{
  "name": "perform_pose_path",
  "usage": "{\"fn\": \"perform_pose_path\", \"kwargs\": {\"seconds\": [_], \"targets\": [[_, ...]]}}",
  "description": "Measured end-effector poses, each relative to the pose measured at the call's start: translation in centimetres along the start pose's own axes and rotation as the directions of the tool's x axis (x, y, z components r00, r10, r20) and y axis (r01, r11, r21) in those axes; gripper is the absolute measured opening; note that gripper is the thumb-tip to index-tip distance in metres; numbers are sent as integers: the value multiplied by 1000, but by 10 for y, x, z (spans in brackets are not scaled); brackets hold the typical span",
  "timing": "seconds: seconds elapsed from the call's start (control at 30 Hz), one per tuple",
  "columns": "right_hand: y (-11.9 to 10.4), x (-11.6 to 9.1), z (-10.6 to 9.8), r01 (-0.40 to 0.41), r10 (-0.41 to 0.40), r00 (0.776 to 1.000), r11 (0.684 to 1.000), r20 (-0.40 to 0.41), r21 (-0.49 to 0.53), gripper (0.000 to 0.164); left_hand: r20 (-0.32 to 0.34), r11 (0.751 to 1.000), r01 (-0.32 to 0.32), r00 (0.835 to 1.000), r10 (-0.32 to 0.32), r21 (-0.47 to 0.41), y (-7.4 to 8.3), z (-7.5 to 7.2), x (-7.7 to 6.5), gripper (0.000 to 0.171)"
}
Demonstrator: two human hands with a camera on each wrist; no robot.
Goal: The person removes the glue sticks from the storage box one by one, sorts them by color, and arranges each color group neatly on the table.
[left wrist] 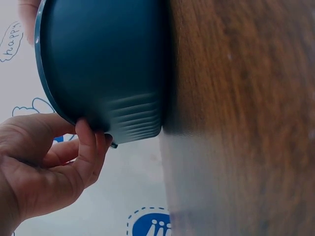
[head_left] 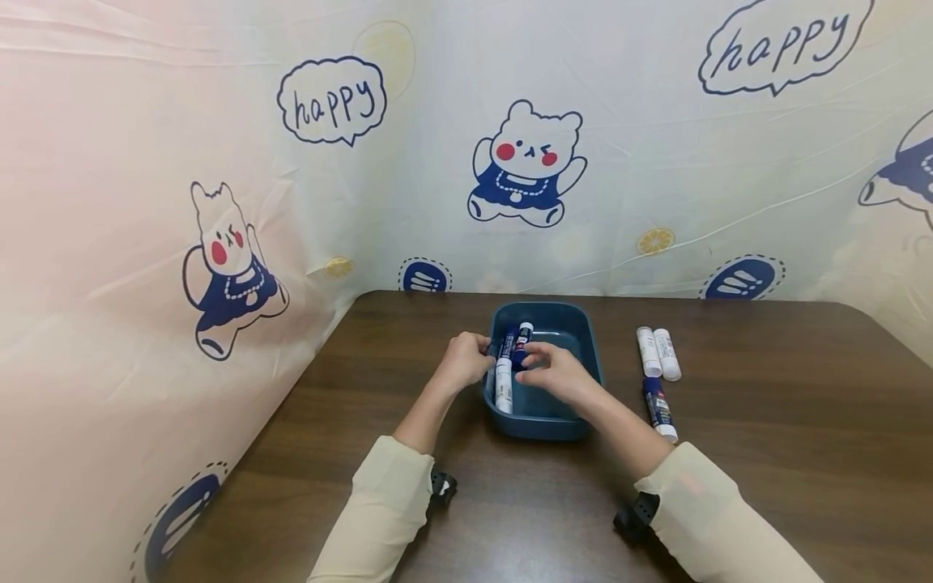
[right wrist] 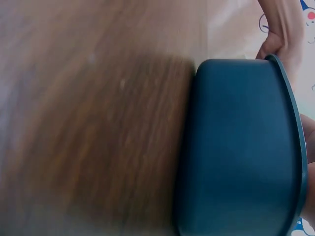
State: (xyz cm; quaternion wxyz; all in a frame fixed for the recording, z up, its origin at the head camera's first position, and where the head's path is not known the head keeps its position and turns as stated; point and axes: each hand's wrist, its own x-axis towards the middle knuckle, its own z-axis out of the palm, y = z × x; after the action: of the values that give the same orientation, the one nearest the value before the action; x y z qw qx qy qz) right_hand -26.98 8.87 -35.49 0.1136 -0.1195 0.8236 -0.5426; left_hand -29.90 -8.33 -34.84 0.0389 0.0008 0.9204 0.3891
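A dark teal bin (head_left: 547, 428) stands on the table. My left hand (head_left: 469, 359) pinches its left rim, thumb and fingers on either side of the wall, as the left wrist view also shows. Inside, along the left wall, lie a white glue stick (head_left: 504, 387) and a dark blue one (head_left: 506, 344). My right hand (head_left: 557, 374) reaches over the bin and holds the lower end of another blue glue stick (head_left: 524, 334) with a white end, between curved thumb and fingers. The right wrist view shows mainly the outside of the bin, so those fingertips are hidden there.
Right of the bin, two white glue sticks (head_left: 666, 355) lie side by side. A blue glue stick with a white end (head_left: 658, 405) lies just in front of them, near my right forearm. Behind the brown table (head_left: 787, 421) hangs a printed cloth (head_left: 619, 162).
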Motion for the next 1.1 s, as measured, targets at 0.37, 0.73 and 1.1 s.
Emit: {"fn": "perform_pose_path", "kwargs": {"seconds": [0.37,0.73,1.1], "targets": [[-1,6,14,-28,27,999,1000,26,9,58,-12,997,-70,997,70,18,-3,0,-2,37],[-2,14,19,-74,73,997,997,32,35,58,-13,997,-73,997,73,26,-2,-3,-1,37],[1,20,22,-60,73,993,989,95,-136,57,-8,998,-61,998,61,20,-1,-2,-1,37]]}}
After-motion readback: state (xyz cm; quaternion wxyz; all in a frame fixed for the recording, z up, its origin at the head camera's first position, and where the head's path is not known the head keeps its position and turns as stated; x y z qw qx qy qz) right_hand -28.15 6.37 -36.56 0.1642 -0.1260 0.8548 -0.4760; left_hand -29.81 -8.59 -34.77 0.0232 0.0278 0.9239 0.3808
